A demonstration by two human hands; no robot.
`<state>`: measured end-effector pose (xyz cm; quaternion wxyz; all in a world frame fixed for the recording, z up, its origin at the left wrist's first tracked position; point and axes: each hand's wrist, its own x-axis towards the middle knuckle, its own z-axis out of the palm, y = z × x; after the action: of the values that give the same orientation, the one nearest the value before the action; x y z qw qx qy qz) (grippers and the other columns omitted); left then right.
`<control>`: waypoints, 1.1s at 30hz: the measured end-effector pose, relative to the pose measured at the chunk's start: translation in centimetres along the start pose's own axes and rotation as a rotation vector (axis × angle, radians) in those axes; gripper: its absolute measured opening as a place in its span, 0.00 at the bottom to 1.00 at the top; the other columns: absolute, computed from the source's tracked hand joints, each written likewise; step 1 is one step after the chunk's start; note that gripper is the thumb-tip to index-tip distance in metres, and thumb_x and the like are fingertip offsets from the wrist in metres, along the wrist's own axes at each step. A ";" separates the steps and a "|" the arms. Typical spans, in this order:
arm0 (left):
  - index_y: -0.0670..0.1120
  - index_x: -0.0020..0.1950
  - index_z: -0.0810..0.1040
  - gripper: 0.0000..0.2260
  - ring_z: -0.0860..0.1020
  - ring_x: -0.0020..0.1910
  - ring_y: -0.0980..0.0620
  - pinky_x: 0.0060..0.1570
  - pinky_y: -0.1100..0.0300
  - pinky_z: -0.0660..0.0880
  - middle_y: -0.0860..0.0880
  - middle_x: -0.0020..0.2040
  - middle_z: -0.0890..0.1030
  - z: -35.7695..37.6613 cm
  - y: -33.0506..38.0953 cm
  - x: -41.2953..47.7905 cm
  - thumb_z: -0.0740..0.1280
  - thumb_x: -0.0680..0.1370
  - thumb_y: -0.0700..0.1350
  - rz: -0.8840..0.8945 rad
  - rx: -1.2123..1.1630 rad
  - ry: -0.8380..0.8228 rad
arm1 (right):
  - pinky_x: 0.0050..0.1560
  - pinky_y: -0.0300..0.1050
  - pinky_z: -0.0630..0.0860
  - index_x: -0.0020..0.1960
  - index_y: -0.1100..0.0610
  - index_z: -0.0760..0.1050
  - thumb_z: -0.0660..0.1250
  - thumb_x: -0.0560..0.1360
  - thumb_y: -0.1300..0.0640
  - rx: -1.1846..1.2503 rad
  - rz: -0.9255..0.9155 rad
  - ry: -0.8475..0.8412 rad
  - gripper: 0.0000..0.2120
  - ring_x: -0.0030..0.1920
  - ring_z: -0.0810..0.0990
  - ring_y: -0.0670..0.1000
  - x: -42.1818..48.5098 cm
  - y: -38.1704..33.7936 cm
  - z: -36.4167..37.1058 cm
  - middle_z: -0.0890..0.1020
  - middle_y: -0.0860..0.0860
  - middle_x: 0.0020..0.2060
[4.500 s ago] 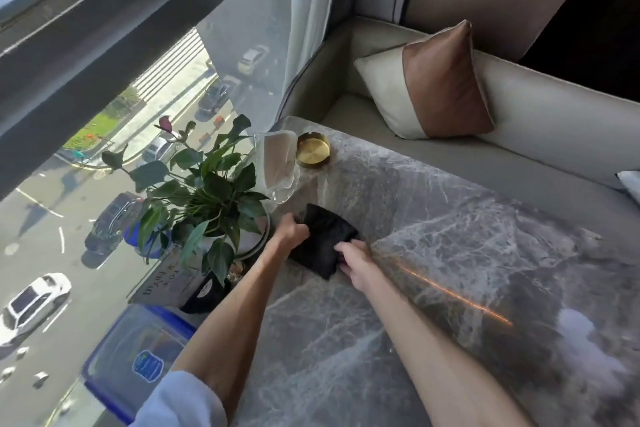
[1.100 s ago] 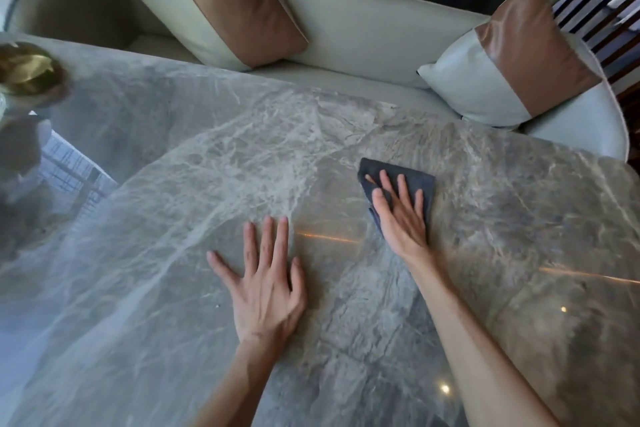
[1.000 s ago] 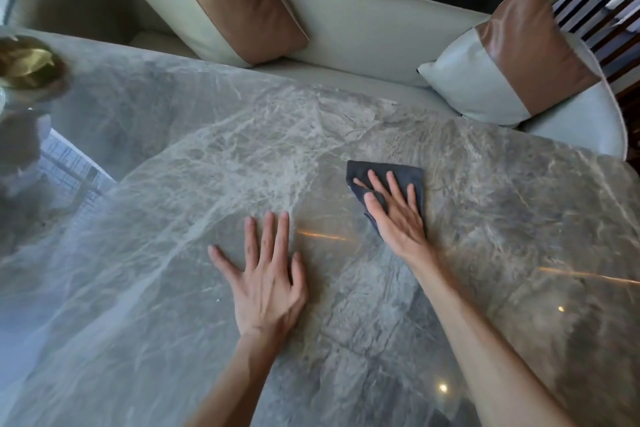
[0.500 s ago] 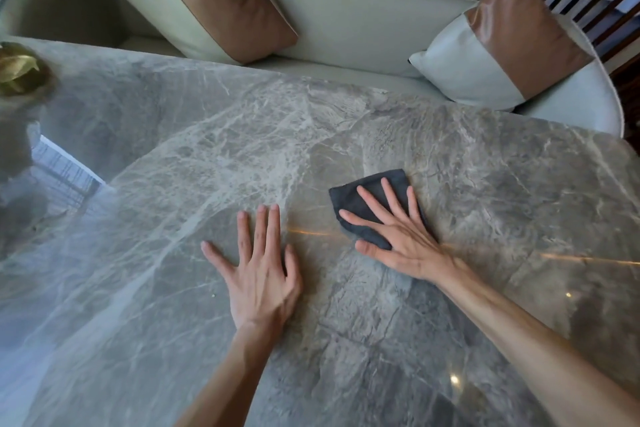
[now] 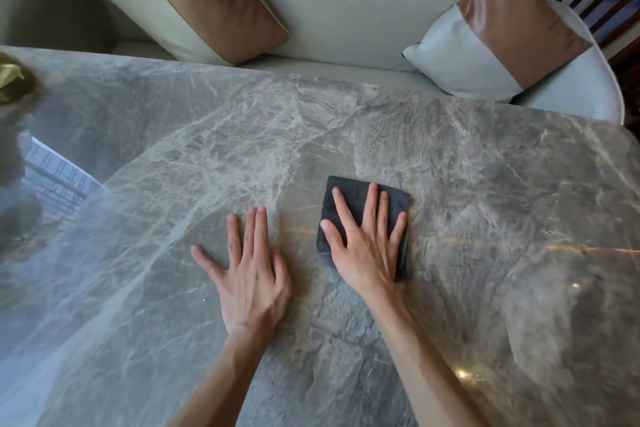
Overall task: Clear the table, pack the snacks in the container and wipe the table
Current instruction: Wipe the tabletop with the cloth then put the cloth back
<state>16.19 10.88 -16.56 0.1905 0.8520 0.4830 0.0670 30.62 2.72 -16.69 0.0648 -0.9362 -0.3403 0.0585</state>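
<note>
A folded dark grey cloth (image 5: 349, 191) lies flat on the grey marble table (image 5: 485, 184) near its middle. My right hand (image 5: 367, 243) presses down on the cloth with fingers spread, covering most of it. My left hand (image 5: 251, 270) rests palm-down on the bare marble just left of the cloth, fingers apart, holding nothing. No snacks or container are in view.
A pale sofa (image 5: 346, 21) runs along the table's far edge, with two cream-and-brown cushions, one at the back left (image 5: 194, 0) and one at the back right (image 5: 498, 24). A gold dish (image 5: 10, 80) sits at the table's far left edge.
My right hand slid the cloth left and toward me across the marble, then turned it so the fingers point away. My left hand stayed planted on the table.
</note>
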 end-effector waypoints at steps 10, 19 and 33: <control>0.51 0.79 0.46 0.34 0.46 0.79 0.59 0.73 0.32 0.35 0.54 0.80 0.52 -0.6 -0.1 -0.4 0.49 0.72 0.48 0.016 -0.144 0.054 | 0.75 0.67 0.44 0.74 0.31 0.53 0.48 0.77 0.35 -0.017 -0.354 -0.026 0.25 0.80 0.47 0.54 2.1 -1.8 0.0 0.52 0.49 0.80; 0.50 0.79 0.45 0.34 0.48 0.79 0.58 0.73 0.33 0.35 0.53 0.80 0.53 -0.6 -0.2 -0.5 0.50 0.73 0.49 0.013 -0.150 0.055 | 0.75 0.65 0.52 0.75 0.30 0.47 0.44 0.78 0.33 -0.106 -0.396 -0.033 0.25 0.80 0.49 0.53 -0.6 6.2 -0.6 0.51 0.48 0.80; 0.49 0.79 0.49 0.32 0.50 0.79 0.59 0.73 0.35 0.34 0.52 0.79 0.58 -1.0 -0.3 -0.7 0.50 0.74 0.50 0.023 -0.252 0.082 | 0.75 0.68 0.47 0.75 0.31 0.47 0.46 0.76 0.29 -0.078 -0.383 -0.032 0.28 0.80 0.45 0.57 2.1 1.9 -0.2 0.49 0.49 0.80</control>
<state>15.27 10.71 -15.76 0.2754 0.8232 0.4686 0.1643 33.46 2.62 -16.91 0.0332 -0.8551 -0.5153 0.0466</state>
